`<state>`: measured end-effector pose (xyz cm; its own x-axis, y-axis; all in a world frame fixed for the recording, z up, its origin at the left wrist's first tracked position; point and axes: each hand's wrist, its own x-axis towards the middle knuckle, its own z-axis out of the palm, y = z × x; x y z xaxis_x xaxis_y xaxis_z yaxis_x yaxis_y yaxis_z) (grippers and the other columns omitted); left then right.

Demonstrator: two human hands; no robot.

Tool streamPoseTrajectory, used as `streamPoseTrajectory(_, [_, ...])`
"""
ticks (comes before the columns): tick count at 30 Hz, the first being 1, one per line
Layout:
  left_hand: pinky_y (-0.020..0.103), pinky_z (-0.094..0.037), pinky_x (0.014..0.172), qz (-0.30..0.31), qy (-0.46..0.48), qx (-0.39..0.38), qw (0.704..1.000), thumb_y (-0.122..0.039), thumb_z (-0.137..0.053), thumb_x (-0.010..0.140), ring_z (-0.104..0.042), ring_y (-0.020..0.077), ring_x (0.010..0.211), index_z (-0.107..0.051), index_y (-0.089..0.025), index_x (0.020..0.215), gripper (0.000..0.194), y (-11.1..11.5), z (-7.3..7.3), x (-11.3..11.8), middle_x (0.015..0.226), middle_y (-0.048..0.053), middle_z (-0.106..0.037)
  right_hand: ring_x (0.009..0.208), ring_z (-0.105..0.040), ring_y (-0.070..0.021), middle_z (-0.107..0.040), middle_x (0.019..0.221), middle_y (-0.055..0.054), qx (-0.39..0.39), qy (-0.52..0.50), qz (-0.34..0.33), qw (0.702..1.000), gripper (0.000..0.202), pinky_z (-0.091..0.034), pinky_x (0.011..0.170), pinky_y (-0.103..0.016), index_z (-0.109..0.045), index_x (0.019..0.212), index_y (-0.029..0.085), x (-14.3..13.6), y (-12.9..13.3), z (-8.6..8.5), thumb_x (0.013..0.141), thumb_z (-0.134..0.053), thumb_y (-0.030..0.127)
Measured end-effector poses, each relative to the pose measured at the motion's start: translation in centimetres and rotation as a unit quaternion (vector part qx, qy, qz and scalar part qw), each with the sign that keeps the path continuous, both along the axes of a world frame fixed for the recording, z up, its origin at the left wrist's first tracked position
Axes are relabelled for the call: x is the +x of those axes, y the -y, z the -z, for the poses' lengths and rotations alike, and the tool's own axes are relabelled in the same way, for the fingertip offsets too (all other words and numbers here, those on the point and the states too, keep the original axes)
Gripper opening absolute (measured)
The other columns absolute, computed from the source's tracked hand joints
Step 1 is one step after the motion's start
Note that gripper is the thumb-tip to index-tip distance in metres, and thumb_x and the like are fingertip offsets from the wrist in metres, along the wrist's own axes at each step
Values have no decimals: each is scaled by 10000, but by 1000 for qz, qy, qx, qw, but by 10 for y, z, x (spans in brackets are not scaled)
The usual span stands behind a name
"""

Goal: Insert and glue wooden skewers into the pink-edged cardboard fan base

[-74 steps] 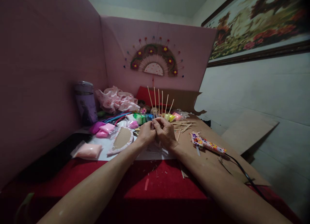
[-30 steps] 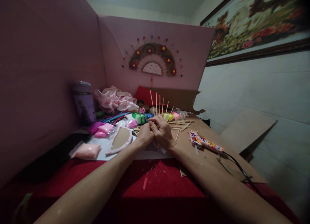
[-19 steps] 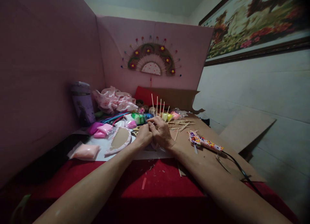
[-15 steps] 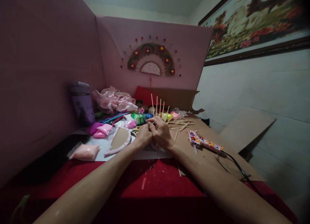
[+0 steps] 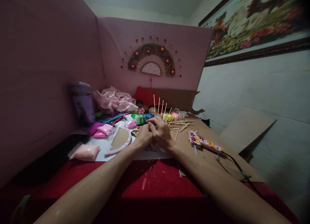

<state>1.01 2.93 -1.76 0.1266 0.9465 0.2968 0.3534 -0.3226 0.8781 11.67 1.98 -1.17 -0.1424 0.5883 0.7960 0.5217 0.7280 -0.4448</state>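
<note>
Fingers of both hands still pinch the skewer bundle (image 5: 161,109); sticks now tilted lower, less fanned.

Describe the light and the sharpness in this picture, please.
Head view: dim light; the arms and the red cloth in front are dark. The hands, left and right, and the wooden sticks are fairly sharp. The edges bend, so the framed picture slants.

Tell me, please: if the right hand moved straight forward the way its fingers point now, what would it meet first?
Probably the small clay packets just beyond the right hand, which holds the fanned wooden sticks together with the left hand. Depth is unclear, so it might pass above them.
</note>
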Motion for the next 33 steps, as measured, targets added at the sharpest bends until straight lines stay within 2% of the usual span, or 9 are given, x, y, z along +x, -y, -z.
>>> streamPoseTrajectory(4, [240, -406, 488, -17, -54, 33, 998, -133, -525, 650, -590, 186, 549, -593, -150, 568, 107, 1, -2, 0, 536, 53, -604, 871, -585, -196, -621, 908, -42, 4, -4, -5, 1000, 144, -457, 797, -326, -638, 905, 228, 0, 1, 0, 870, -499, 213])
streamPoseTrajectory(8, [231, -411, 509, -23, -22, 37, 999, -160, -545, 654, -577, 165, 573, -604, -149, 623, 67, -1, -4, -1, 586, 40, -616, 854, -584, -194, -620, 882, -40, 7, -48, -4, 999, 142, -457, 788, -326, -640, 872, 230, -1, 1, -3, 862, -498, 223])
streamPoseTrajectory(13, [203, -383, 465, -53, 86, 13, 995, -206, -584, 628, -501, 110, 498, -546, -155, 636, 65, -7, -8, -8, 545, -29, -528, 833, -575, -196, -614, 845, -47, -14, -210, 36, 977, 188, -464, 749, -328, -615, 843, 205, 4, -9, -4, 876, -458, 303])
streamPoseTrajectory(16, [208, -412, 463, -41, 186, -1, 982, -261, -589, 653, -522, 110, 497, -538, -162, 708, 125, -6, -11, -10, 575, -36, -542, 786, -565, -189, -602, 840, -53, -45, -290, 53, 955, 209, -470, 722, -331, -569, 870, 190, 8, -20, -1, 856, -474, 376])
streamPoseTrajectory(20, [230, -454, 458, -6, 249, -37, 968, -367, -632, 664, -561, 121, 504, -531, -173, 812, 264, -1, -14, -10, 631, -31, -581, 752, -562, -180, -583, 880, -64, -106, -353, 66, 927, 397, -478, 661, -317, -484, 920, 188, 11, -31, 3, 717, -641, 490])
streamPoseTrajectory(23, [239, -466, 439, 10, 283, -44, 958, -393, -653, 655, -565, 120, 501, -524, -177, 849, 317, 2, -17, -10, 667, -29, -590, 710, -557, -169, -571, 855, -46, -152, -378, 27, 913, 495, -446, 533, -268, -475, 920, 192, 8, -29, 3, 630, -700, 525])
streamPoseTrajectory(27, [224, -449, 410, 31, 309, -49, 949, -353, -677, 625, -539, 104, 470, -526, -177, 869, 337, 2, -17, -10, 652, -47, -571, 532, -483, -111, -534, 688, 28, -216, -395, -87, 889, 430, -330, 392, -206, -531, 804, 192, 3, -21, -1, 578, -748, 486])
streamPoseTrajectory(30, [228, -456, 428, 58, 316, -62, 945, -356, -705, 600, -548, 109, 479, -517, -180, 849, 358, 2, -15, -9, 635, -48, -576, 459, -439, -88, -515, 588, 54, -252, -412, -135, 865, 362, -301, 372, -198, -537, 689, 192, 0, -16, -2, 551, -774, 429])
streamPoseTrajectory(33, [239, -456, 431, 61, 320, -70, 943, -367, -729, 569, -571, 134, 503, -517, -180, 825, 382, 1, -14, -9, 630, -32, -597, 453, -448, -93, -550, 569, 39, -258, -420, -146, 858, 335, -318, 383, -212, -554, 653, 186, -1, -14, -3, 544, -773, 415])
